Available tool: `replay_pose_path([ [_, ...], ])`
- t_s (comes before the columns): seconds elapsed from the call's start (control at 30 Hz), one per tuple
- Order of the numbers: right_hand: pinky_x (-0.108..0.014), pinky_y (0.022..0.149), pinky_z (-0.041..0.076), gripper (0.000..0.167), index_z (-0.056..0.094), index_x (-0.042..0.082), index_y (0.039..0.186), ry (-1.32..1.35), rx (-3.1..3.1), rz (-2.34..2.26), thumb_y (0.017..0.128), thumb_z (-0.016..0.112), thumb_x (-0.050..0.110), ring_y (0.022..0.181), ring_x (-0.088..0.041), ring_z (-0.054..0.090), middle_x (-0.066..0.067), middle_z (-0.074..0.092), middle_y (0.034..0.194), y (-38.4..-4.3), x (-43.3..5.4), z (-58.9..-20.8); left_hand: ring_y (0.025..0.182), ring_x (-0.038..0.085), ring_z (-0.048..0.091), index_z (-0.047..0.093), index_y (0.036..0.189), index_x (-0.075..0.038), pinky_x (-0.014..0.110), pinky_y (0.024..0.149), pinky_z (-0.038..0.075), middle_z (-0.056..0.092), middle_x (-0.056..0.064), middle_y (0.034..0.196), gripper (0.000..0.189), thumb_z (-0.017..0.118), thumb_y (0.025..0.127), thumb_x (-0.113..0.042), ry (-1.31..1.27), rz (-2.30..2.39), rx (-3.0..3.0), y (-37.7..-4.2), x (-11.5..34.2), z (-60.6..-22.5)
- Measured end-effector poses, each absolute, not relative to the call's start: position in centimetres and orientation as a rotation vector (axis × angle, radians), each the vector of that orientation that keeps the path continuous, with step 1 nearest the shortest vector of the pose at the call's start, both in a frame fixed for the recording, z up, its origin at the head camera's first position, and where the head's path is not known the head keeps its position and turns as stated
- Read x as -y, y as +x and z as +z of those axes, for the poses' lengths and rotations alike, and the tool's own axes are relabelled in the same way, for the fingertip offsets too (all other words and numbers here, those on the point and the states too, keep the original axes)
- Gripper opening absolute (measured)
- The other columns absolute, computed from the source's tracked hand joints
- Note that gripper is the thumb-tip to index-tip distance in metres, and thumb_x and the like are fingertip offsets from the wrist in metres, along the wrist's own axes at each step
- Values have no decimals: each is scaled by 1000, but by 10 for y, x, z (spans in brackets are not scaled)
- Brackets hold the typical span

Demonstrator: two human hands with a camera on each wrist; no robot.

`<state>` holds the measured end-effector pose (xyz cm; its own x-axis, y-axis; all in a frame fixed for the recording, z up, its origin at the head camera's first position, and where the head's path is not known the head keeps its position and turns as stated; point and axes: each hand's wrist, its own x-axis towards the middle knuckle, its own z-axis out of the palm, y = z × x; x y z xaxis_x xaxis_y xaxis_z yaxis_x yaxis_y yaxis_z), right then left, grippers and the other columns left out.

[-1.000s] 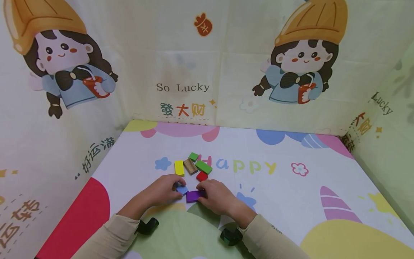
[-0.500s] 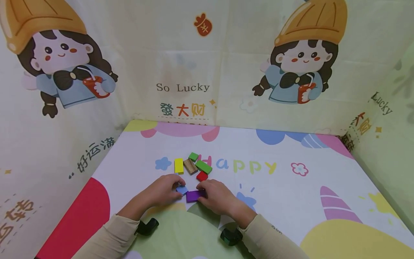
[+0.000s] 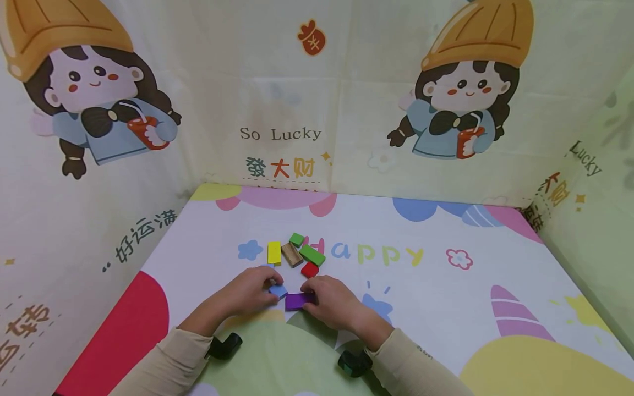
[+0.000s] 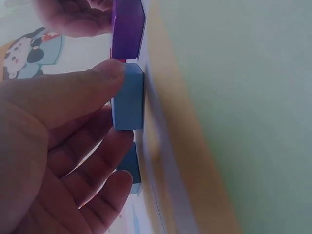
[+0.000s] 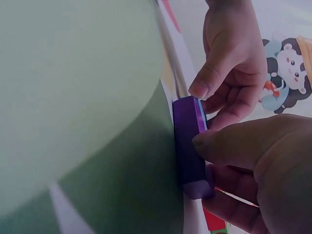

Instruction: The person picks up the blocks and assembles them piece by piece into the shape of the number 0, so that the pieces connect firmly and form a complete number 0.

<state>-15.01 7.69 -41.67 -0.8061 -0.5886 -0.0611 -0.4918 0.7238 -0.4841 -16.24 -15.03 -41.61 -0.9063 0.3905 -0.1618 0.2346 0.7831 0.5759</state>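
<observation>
Holding the blue block (image 4: 129, 100) left of the purple block (image 5: 186, 139)
Left hand (image 3: 252, 290) pinches the first, right hand (image 3: 333, 301) the second (ends nearly meeting); I'd slide both flat.

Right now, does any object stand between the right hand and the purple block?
Nothing visible does: the right hand pinches the purple block directly. The blue block in the left hand is at the purple block's opposite end, not between them.

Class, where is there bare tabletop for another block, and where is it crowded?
Bare: right of the right hand, to the purple print; left of the yellow block, to the red print. Crowded: around the brown block, and between left hand and purple block.
</observation>
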Motion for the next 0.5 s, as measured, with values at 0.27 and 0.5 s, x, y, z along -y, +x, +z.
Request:
replay_pose_path([
  [0.27,-29,87,50,28,69,10,116,-868,-2685,-689,93,73,26,91,-9,56,3,66,102,-147,-76,-417,91,15,56,70,107,-12,37,86,51,62,-6,97,27,82,83,-11,493,824,-2698,-161,152,-415],
  [0.5,-28,87,49,29,68,11,116,-877,-2670,-684,93,74,27,89,-8,56,4,65,99,-145,-73,-416,92,15,57,70,107,-12,38,86,50,63,-6,98,27,81,83,-8,506,837,-2692,-161,154,-414],
])
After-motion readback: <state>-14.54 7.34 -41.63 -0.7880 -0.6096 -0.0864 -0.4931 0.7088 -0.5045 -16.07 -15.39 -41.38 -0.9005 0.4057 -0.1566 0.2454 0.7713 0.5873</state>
